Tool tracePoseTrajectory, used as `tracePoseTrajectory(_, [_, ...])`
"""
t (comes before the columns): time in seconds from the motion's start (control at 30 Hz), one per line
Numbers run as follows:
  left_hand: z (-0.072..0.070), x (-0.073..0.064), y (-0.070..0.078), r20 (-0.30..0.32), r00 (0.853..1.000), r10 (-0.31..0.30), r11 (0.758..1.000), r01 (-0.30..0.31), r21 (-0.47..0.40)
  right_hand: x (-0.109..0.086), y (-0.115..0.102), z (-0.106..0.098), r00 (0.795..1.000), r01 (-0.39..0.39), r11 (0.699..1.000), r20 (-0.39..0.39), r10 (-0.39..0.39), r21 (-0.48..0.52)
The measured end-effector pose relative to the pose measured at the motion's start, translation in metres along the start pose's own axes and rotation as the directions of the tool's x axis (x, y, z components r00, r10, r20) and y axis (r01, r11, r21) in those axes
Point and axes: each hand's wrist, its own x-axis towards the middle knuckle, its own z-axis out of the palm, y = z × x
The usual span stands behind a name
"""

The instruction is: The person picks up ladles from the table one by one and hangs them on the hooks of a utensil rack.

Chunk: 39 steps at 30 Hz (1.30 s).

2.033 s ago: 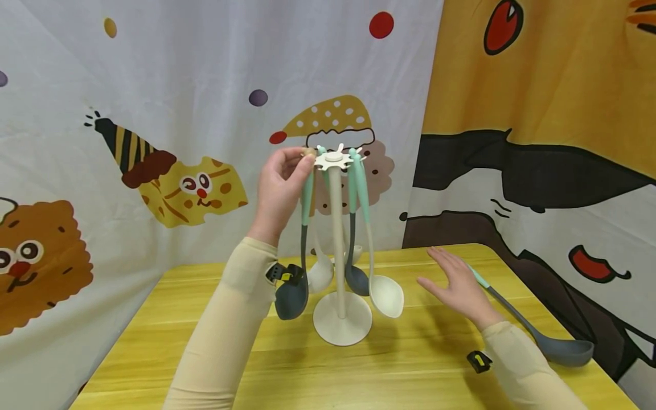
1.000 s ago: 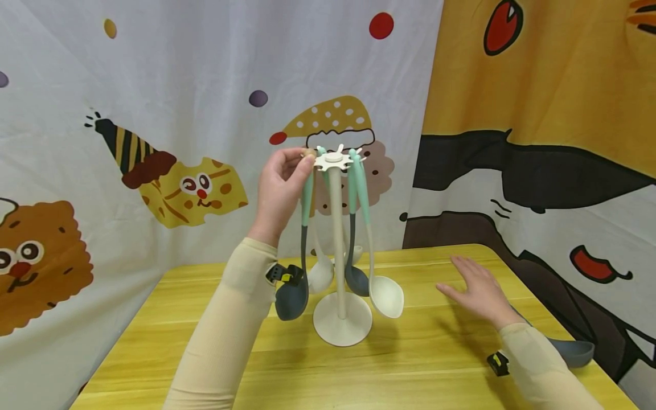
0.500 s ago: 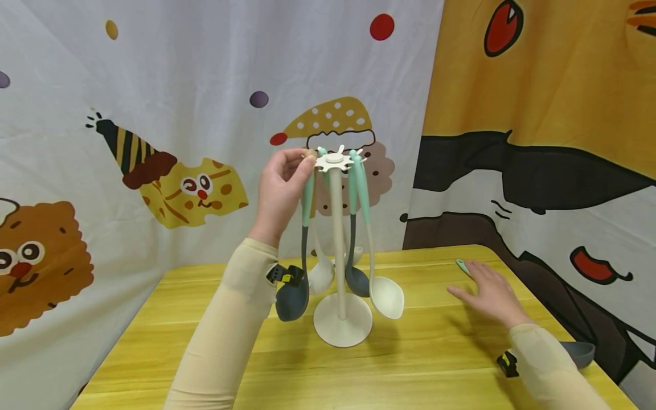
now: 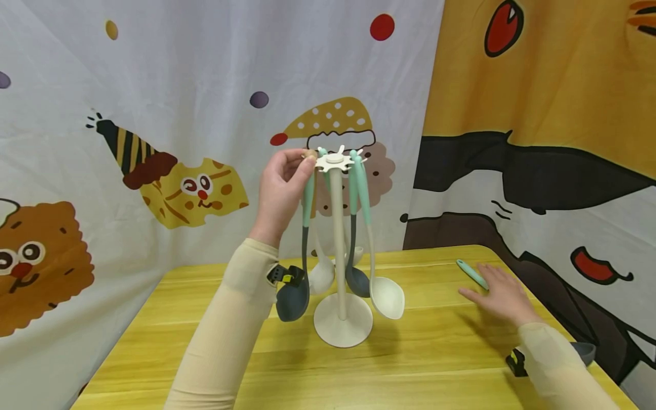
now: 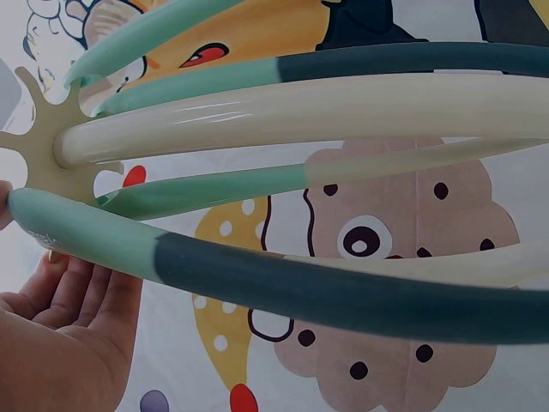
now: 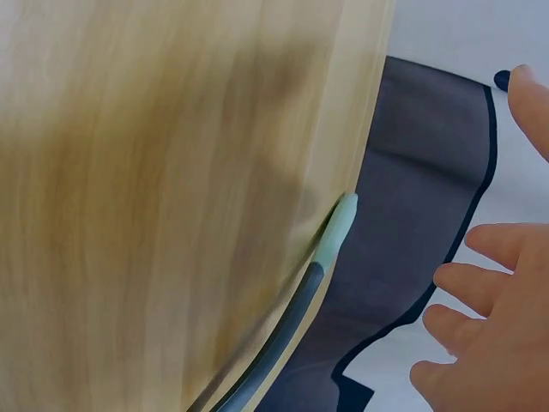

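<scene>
A cream utensil rack (image 4: 339,245) stands on the table with several mint-handled spoons and ladles hanging from its hooked top. My left hand (image 4: 281,191) pinches the handle end of a dark grey spoon (image 4: 292,300) at the rack's left side; in the left wrist view the thumb tip is at the handle's end (image 5: 51,215) and the other fingers are behind it. My right hand (image 4: 504,296) is above a dark grey ladle (image 4: 472,274) lying on the table, its fingers spread and holding nothing. The forearm hides much of the ladle, whose bowl (image 4: 585,352) partly shows.
On the rack's right hang a cream spoon (image 4: 387,297) and another dark grey utensil (image 4: 357,281). A wooden table (image 4: 205,341) carries everything; its right edge runs close beside the ladle. A printed cloth (image 4: 205,68) hangs behind.
My right hand has moved right and a little down, away from the rack and over the ladle, uncovering its mint handle end. My left hand has stayed at the rack's top.
</scene>
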Motion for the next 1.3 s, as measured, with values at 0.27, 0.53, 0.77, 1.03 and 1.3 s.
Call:
tracePoseTrajectory(0.27, [0.0, 0.001, -0.001, 0.0, 1.0, -0.003, 1.0, 0.003, -0.004, 0.0, 0.011, 0.0, 1.0, -0.015, 0.999, -0.001, 0.015, -0.035])
tracePoseTrajectory(0.53, [0.0, 0.0, 0.0, -0.003, 1.0, -0.006, 1.0, 0.006, 0.006, -0.001, 0.018, -0.003, 0.998, -0.048, 0.998, 0.032, 0.049, -0.035])
tracePoseTrajectory(0.77, [0.0, 0.001, -0.002, -0.003, 1.0, 0.001, 1.0, -0.001, 0.002, -0.003, 0.021, -0.004, 0.998, -0.06, 0.998, 0.028, 0.061, -0.032])
tracePoseTrajectory(1.03, [0.0, 0.001, -0.002, -0.007, 1.0, 0.0, 1.0, 0.0, 0.001, -0.004, 0.027, -0.004, 0.993, -0.093, 0.995, 0.069, 0.095, -0.032])
tracePoseTrajectory(1.3, [0.0, 0.001, -0.001, -0.005, 1.0, -0.011, 1.0, 0.011, 0.012, -0.003, 0.03, -0.006, 0.99, -0.109, 0.992, 0.086, 0.114, -0.059])
